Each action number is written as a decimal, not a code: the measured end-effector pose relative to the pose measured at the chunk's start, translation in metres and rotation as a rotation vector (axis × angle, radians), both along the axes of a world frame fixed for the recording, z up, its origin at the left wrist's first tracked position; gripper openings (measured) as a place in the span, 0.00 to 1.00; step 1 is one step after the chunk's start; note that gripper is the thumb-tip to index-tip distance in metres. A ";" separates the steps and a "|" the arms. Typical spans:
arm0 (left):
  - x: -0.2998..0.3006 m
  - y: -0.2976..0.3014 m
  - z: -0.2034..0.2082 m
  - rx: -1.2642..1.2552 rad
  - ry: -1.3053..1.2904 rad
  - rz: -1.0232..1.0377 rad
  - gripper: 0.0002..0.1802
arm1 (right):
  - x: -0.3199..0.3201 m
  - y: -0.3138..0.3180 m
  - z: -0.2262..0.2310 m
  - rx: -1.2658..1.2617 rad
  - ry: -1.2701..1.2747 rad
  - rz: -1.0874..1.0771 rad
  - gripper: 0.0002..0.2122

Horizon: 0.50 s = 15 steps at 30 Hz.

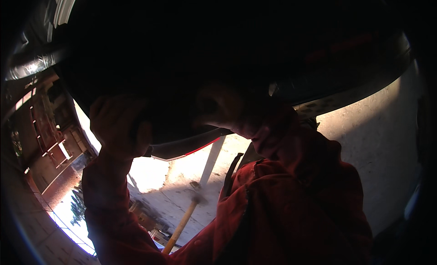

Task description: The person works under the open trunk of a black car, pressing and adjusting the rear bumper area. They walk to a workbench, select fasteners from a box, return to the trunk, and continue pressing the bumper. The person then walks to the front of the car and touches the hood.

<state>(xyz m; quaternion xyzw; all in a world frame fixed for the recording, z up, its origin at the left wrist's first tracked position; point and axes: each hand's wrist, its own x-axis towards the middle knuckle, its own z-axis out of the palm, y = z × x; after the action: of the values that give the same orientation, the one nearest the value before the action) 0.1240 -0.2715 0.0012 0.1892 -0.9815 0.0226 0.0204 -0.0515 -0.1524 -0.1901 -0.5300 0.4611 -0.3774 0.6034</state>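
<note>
A large dark panel [186, 144] with a curved lower edge and a thin red strip spans the upper view; it looks like part of a vehicle body, but deep shadow hides most of it. My left hand [116, 123] grips its left edge, fingers over the top and thumb on the inner side. Beside it, toward the middle, my right hand [221, 105] is closed with curled fingers against the dark part. Whatever lies between those fingers is lost in shadow. Both forearms are in red sleeves.
Below lies a pale, sunlit floor [364, 142] with shadow across it. A wooden pole [182, 226] stands or lies low at centre. Shiny curved trim [34, 69] shows at upper left, with a brick-coloured building [63, 187] beyond.
</note>
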 end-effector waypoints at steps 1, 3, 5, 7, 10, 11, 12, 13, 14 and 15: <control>0.000 0.000 0.001 0.000 -0.001 0.000 0.21 | 0.004 0.002 -0.001 -0.014 0.023 -0.039 0.34; 0.000 0.001 0.003 -0.004 -0.016 0.015 0.19 | 0.011 0.007 -0.002 0.018 -0.046 -0.160 0.35; -0.002 0.005 0.003 -0.018 -0.038 0.040 0.17 | 0.017 0.011 -0.002 0.025 -0.096 -0.245 0.35; -0.005 0.014 0.001 -0.102 -0.035 0.062 0.14 | 0.020 0.012 -0.001 0.044 -0.121 -0.262 0.34; -0.009 0.041 -0.012 -0.136 -0.075 -0.080 0.16 | 0.020 0.012 -0.001 0.020 -0.205 -0.235 0.34; -0.009 0.054 -0.017 -0.140 -0.092 -0.165 0.18 | 0.021 0.012 -0.001 0.063 -0.248 -0.223 0.33; -0.007 0.065 -0.020 -0.099 -0.166 -0.120 0.18 | 0.022 0.012 -0.001 0.082 -0.301 -0.234 0.33; -0.005 0.076 -0.022 -0.068 -0.233 -0.089 0.18 | 0.024 0.012 -0.002 0.101 -0.355 -0.243 0.33; -0.003 0.082 -0.024 -0.037 -0.299 -0.057 0.18 | 0.026 0.011 -0.003 0.071 -0.331 -0.255 0.32; 0.000 0.085 -0.025 -0.058 -0.283 -0.074 0.21 | 0.028 0.011 -0.004 0.040 -0.307 -0.267 0.32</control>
<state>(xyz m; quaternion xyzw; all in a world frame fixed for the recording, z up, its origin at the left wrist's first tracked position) 0.1245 -0.1867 -0.0242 0.1472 -0.9798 0.0768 -0.1117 -0.0235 -0.1415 -0.1945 -0.3886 0.4374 -0.5210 0.6215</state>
